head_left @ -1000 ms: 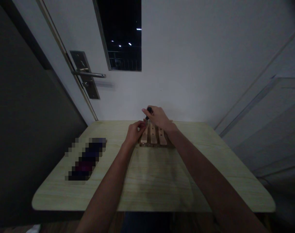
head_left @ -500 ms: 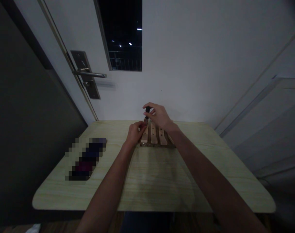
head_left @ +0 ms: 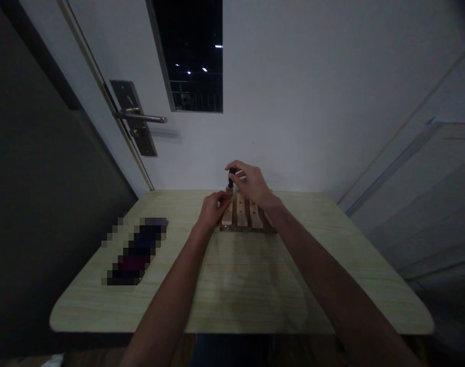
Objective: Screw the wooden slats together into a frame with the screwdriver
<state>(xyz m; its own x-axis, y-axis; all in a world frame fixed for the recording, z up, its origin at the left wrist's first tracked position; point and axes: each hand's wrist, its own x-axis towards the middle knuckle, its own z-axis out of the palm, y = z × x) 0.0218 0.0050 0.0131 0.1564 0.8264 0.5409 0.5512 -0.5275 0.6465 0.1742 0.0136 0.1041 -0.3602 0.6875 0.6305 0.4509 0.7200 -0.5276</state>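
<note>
A small wooden rack [head_left: 241, 216], with several pale slats with holes across dark wooden strips, lies near the back of the table. My right hand [head_left: 251, 182] is closed round the black handle of an upright screwdriver [head_left: 231, 178]. Its lower end points down at the back left of the rack; the tip cannot be made out. Just below it, my left hand [head_left: 214, 208] pinches the rack's left slat near its far end. The left fingertips partly cover that slat, and my right wrist and forearm hide the rack's right side.
The pale wood-grain table [head_left: 255, 285] reaches back to a white door with a metal handle [head_left: 144, 118] and a dark window. A blurred-out dark flat object [head_left: 136, 252] lies on the table's left. A dark panel stands at far left.
The fingers of my right hand have shifted round the screwdriver handle, the thumb now a little higher. My left hand keeps its place on the rack. The whole view has moved slightly.
</note>
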